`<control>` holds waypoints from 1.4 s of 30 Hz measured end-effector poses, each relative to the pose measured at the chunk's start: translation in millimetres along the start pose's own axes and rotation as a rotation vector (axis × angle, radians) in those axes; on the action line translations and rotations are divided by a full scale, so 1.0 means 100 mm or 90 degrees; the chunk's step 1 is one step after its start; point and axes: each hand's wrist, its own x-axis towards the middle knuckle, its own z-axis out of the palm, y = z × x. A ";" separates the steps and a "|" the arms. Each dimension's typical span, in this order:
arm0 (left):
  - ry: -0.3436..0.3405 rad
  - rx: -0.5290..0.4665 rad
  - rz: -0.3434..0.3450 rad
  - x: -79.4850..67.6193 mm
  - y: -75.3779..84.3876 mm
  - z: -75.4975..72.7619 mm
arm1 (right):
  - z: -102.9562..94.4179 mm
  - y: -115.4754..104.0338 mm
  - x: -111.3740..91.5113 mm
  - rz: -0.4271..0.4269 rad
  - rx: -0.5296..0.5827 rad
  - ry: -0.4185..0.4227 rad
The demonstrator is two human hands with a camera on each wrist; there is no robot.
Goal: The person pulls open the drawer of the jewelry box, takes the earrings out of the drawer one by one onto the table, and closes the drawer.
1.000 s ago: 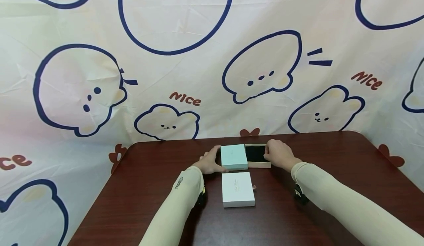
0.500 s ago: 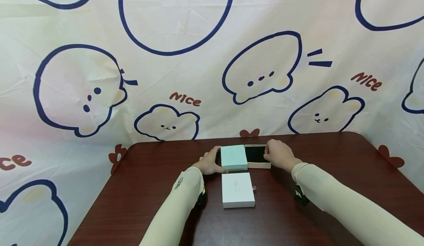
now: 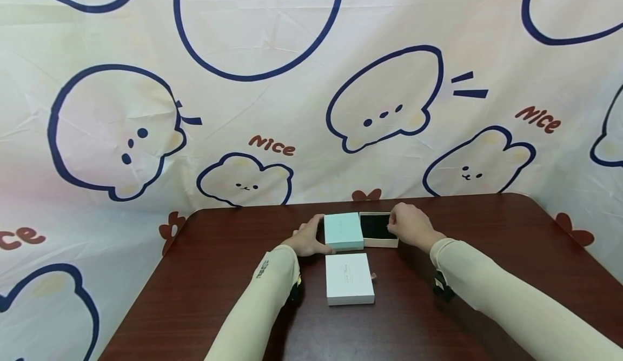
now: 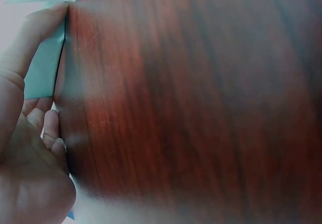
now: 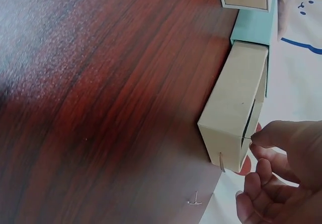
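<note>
While gripping the mint box [image 3: 344,231] in the left hand [image 3: 305,239], curls the right hand [image 3: 411,226] with the black-lined drawer [image 3: 381,242] at its fingertips, as a second ago; cannot tell whether pinching.

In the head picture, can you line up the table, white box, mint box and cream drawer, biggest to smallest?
1. Table
2. White box, though it's nearer the camera
3. Mint box and cream drawer look too alike to rank
</note>
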 end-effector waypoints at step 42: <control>0.002 0.005 -0.006 0.04 -0.02 0.02 | -0.20 0.09 -0.09 -0.010 0.031 0.075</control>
